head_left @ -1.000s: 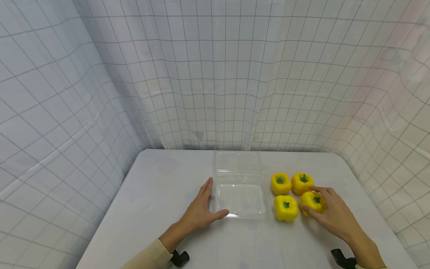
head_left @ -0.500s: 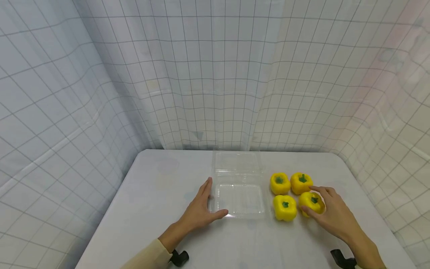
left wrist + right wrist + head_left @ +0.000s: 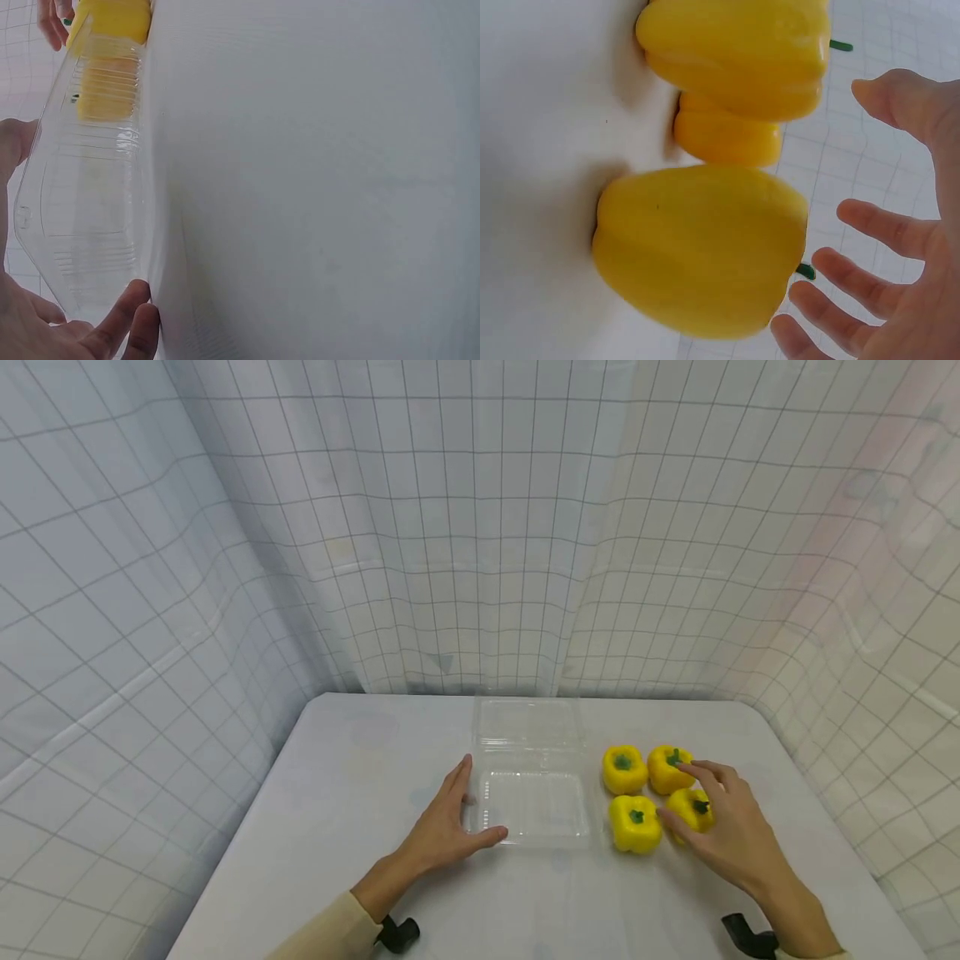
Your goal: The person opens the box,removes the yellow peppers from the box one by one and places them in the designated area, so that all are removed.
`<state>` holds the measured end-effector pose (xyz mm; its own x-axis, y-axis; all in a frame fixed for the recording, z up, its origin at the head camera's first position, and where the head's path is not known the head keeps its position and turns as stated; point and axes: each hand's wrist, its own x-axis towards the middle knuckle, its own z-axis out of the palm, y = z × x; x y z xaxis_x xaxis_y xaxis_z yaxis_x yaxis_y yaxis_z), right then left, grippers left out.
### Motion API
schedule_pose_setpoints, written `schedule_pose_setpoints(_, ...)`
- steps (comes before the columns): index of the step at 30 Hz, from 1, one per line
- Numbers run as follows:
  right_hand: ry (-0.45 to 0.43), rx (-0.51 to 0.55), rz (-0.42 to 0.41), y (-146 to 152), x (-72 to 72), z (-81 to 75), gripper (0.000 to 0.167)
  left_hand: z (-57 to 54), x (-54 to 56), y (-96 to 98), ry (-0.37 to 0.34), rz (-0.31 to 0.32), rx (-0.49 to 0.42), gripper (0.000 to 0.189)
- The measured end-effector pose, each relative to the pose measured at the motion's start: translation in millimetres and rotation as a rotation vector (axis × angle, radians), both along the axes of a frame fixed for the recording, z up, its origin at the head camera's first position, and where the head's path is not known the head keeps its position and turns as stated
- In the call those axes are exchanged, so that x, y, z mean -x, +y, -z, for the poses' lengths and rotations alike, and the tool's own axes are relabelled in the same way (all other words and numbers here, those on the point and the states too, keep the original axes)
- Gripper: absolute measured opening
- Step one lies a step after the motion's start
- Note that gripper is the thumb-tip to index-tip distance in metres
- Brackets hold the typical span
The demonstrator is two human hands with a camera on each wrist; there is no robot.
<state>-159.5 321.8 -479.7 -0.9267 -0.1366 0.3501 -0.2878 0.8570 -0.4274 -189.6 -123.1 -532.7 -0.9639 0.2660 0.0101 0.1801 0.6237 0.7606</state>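
Note:
A clear plastic clamshell container (image 3: 534,806) lies unfolded mid-table, its lid (image 3: 528,720) toward the back. My left hand (image 3: 441,833) rests at its front left corner, fingers along the left side and thumb by the front edge. Yellow bell peppers with green stems stand in two rows to the right: front left (image 3: 635,827), back left (image 3: 624,768), back right (image 3: 663,768) and front right (image 3: 681,806). Over the front right one hovers my right hand (image 3: 731,835), fingers spread and partly hiding it. The right wrist view shows a gap between this hand (image 3: 900,247) and the pepper (image 3: 701,251).
The white table (image 3: 360,777) is enclosed by white curtains (image 3: 495,543) with a grid pattern, at the back and both sides. Dark wrist-camera mounts show under both wrists, the left mount (image 3: 400,935) and the right mount (image 3: 750,935).
My right hand has shifted left and slightly farther back, from around the front right pepper to over it, and its fingers have spread. The left hand and container have stayed in place.

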Motion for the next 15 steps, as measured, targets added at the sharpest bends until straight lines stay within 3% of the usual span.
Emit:
schedule_pose_setpoints(8,0.098,0.013,-0.064,-24.1,8.4,1.8,0.072,-5.4,-0.5,-5.6,0.009,-0.006,-0.042,0.133)
schedule_pose_setpoints(15,0.196,-0.054,-0.136,-49.1,20.9,7.9,0.08,-22.1,-3.8,-15.5,0.079,-0.02,0.098,0.121)
